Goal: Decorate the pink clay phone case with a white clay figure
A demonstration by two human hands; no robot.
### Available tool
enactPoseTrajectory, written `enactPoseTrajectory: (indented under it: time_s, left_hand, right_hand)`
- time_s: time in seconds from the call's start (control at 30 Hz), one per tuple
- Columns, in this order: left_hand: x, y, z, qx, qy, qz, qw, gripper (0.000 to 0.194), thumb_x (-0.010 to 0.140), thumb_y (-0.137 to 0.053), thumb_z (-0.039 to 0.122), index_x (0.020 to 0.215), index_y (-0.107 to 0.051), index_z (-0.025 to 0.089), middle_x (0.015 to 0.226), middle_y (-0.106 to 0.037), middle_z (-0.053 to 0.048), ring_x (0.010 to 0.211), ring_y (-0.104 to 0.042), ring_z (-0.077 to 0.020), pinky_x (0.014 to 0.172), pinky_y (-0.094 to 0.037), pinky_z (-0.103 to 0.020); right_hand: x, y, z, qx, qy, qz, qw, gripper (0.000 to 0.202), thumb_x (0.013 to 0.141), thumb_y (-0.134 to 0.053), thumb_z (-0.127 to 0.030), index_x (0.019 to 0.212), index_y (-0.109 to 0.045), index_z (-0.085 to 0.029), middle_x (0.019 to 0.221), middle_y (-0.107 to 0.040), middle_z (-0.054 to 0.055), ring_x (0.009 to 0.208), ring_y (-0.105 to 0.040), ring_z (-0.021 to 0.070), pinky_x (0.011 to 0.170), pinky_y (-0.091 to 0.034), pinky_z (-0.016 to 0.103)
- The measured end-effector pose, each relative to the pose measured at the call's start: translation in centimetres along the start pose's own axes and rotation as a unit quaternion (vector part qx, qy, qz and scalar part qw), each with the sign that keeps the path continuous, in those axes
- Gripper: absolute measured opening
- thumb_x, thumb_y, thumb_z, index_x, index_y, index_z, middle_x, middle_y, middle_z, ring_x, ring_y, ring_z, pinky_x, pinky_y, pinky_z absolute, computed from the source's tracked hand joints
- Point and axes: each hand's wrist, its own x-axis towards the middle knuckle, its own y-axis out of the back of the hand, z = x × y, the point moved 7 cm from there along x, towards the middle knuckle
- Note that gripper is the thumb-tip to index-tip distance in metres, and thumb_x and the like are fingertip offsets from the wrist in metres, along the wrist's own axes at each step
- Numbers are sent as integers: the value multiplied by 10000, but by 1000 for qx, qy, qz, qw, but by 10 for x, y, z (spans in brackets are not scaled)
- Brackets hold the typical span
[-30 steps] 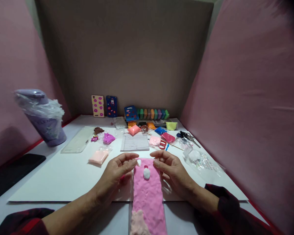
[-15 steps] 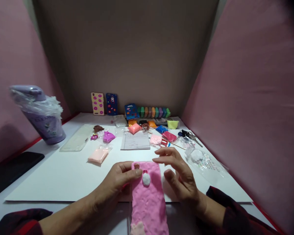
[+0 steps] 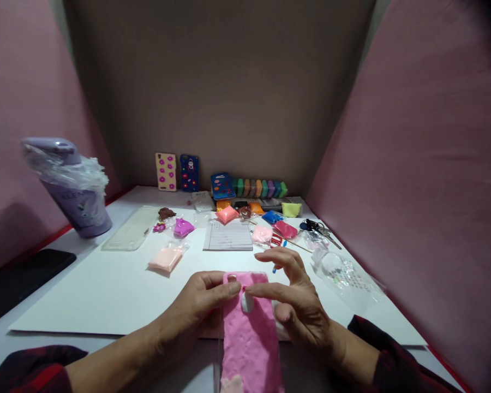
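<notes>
A phone case (image 3: 251, 338) coated in bumpy pink clay stands tilted up at the board's front edge. My left hand (image 3: 207, 297) grips its upper left side, thumb on the front near the camera hole; the fingers behind are hidden. On the case sits a white clay oval (image 3: 247, 303) with a small magenta clay bit (image 3: 244, 289) at its top. My right hand (image 3: 300, 303) is open, its index fingertip at the magenta bit and its other fingers apart. A patch of pale clay (image 3: 232, 384) lies low on the case.
On the white board (image 3: 106, 300) lie a peach clay packet (image 3: 168, 258), a purple one (image 3: 184, 227), a clear phone case (image 3: 131, 229), a notepad (image 3: 228, 236), keys (image 3: 323, 232) and a bag of beads (image 3: 347, 273). A wrapped lilac bottle (image 3: 76, 191) and black phone (image 3: 24, 284) stand left.
My right hand has moved left, bringing its index fingertip from beside the case onto the magenta bit. The left hand keeps its grip. The whole view has shifted slightly.
</notes>
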Motion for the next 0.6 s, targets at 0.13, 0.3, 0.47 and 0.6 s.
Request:
enactPoseTrajectory:
  time_s: [0.13, 0.3, 0.47, 0.6]
  left_hand:
    - [0, -2, -2, -14, 17, -28, 999, 360, 585, -772, 492, 598, -664, 149, 412, -398, 53, 398, -387, -90, 443, -343, -236]
    - [0, -1, -2, -15, 19, -27, 999, 360, 590, -774, 488, 659, -694, 144, 404, -412, 46, 422, -435, -114, 450, -355, -242]
    - [-1, -2, -2, -16, 25, -36, 999, 373, 592, -772, 495, 632, -676, 137, 417, -391, 55, 399, -382, -84, 422, -297, -218]
    - [-1, -3, 0, -13, 21, -52, 998, 395, 588, -776, 507, 627, -658, 132, 428, -360, 70, 386, -294, -54, 416, -250, -210]
  right_hand:
    - [0, -1, 2, 8, -8, -2, 1000, 524, 924, -272, -575, 997, -714, -305, 1252, -451, 63, 1170, -385, 310, 960, -339, 501]
    - [0, 0, 2, 13, -4, 8, 1000, 511, 922, -284, -575, 1041, -699, -300, 1245, -457, 72, 1157, -398, 310, 943, -354, 501]
    - [1, -3, 1, 2, 4, -7, 1000, 496, 931, -289, -557, 1052, -698, -304, 1242, -457, 73, 1155, -395, 304, 936, -358, 496]
    - [1, -2, 3, 13, -11, 7, 1000, 499, 930, -306, -554, 1009, -712, -274, 1222, -477, 81, 1141, -406, 301, 922, -367, 491]
